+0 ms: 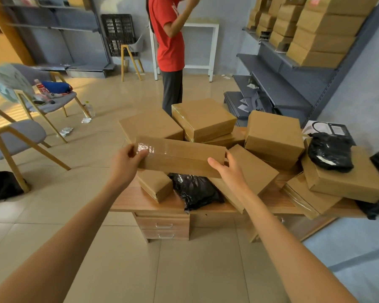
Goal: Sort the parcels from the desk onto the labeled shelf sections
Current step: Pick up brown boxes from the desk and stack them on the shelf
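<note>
Above the crowded tabletop (140, 202), I see a long, flat cardboard parcel (181, 156) held up level between two bare hands, clear of the pile beneath it; my left hand (127, 159) holds its left end, thumb on the near face and fingers curled over the top, and my right hand (225, 169) holds the right end, thumb on the near face and fingers wrapped behind; each grip is closed around the parcel, not spread.

I judge the parcel stiff and fairly light, since it sits level in an end-to-end hold without sagging; the clear tape looks slick, so the bare cardboard at the two short ends seems the safest place to take hold; nothing shows whether the contents are fragile.

It is plain brown, rectangular, with glossy clear tape (147, 147) along its top face near the left end; I cannot see any label on it.

Below lie more brown boxes (204, 119) stacked at angles and a crumpled black plastic mailer (195, 191); further right another black bag (330, 152) rests on a box.

At the right wall a grey shelf unit (293, 68) carries rows of similar boxes; its section labels are not legible.

A person in a red shirt (169, 40) stands beyond the tabletop.
</note>
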Action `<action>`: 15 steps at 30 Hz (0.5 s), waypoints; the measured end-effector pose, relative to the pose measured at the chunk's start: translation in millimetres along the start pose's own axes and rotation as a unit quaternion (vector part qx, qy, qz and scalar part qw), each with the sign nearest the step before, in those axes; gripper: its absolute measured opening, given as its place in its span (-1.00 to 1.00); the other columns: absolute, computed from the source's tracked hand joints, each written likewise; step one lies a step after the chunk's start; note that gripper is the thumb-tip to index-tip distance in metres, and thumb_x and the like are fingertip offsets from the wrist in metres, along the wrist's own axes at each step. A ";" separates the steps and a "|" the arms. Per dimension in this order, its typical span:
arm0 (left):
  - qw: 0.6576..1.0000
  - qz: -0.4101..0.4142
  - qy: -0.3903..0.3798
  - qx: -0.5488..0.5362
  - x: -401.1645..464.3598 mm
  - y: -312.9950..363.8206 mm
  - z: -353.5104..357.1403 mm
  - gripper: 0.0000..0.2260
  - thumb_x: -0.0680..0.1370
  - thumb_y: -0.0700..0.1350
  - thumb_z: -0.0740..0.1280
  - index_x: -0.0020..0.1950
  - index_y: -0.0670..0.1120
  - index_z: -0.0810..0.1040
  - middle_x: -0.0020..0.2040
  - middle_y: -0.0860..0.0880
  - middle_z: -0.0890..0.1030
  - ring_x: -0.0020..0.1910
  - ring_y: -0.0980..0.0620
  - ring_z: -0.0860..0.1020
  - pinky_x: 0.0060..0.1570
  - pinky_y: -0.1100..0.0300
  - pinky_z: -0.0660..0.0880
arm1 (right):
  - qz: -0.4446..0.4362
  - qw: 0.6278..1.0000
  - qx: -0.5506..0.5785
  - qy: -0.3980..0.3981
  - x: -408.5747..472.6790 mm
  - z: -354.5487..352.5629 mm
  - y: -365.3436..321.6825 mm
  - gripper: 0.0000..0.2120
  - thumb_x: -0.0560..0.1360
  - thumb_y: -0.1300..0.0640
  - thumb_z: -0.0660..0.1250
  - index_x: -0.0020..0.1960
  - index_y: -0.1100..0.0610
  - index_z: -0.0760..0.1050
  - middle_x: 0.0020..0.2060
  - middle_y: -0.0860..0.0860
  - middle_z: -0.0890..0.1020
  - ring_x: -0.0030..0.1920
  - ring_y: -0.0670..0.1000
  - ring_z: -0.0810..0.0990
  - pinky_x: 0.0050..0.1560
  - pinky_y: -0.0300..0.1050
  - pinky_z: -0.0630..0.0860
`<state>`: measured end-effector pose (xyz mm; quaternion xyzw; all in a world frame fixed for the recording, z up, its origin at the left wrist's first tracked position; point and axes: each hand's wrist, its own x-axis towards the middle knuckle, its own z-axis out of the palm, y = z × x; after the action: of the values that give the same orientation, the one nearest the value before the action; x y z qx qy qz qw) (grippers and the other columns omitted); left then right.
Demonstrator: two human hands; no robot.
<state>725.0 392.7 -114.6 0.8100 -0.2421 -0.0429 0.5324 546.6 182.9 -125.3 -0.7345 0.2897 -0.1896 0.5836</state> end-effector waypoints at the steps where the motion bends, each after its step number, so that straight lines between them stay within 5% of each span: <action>1: 1.000 -0.007 0.003 -0.019 1.3 8.9 -0.9 -0.87 0.56 -0.05 0.34 0.02 -0.09 0.57 -0.16 -0.01 0.60 -0.16 0.01 0.56 -0.16 0.15 0.46 | -0.010 1.000 0.020 -0.006 -0.9 -4.7 -7.8 -0.48 0.52 0.01 0.37 0.43 0.02 0.30 0.21 -0.07 0.50 0.10 -0.19 0.49 -0.17 -0.52 0.42; 4: 1.000 -0.003 0.017 -0.009 0.6 36.2 -3.2 -0.69 0.58 0.04 0.28 0.11 -0.18 0.56 -0.09 -0.04 0.58 -0.11 0.00 0.53 -0.17 0.20 0.42 | -0.027 0.999 0.040 0.007 -5.4 -17.8 -28.1 -0.45 0.51 -0.01 0.39 0.44 0.00 0.31 0.15 -0.14 0.55 0.10 -0.20 0.53 -0.12 -0.45 0.46; 9: 0.997 -0.013 0.018 0.070 -8.7 62.9 -6.7 -0.57 0.58 0.15 0.20 0.01 -0.23 0.54 -0.19 -0.03 0.52 -0.22 0.04 0.46 -0.27 0.22 0.33 | -0.050 0.996 -0.008 0.074 -19.2 -34.2 -51.9 -0.68 0.52 -0.09 0.34 0.22 0.01 0.51 -0.05 -0.17 0.62 -0.03 -0.16 0.59 -0.16 -0.36 0.46; 15: 0.992 0.017 -0.106 0.063 -23.7 78.7 -14.8 -0.18 0.33 0.46 0.24 0.36 -0.11 0.42 0.21 -0.07 0.56 0.12 -0.03 0.54 0.12 0.02 0.52 | -0.038 0.992 -0.055 0.107 -27.2 -52.6 -64.0 -0.80 0.53 -0.17 0.28 -0.07 -0.06 0.55 -0.12 -0.11 0.63 -0.07 -0.08 0.60 -0.07 -0.16 0.51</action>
<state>681.8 390.7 -43.2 0.8286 -0.3135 -0.1039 0.4520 506.6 170.8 -48.9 -0.7514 0.3321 -0.2731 0.5006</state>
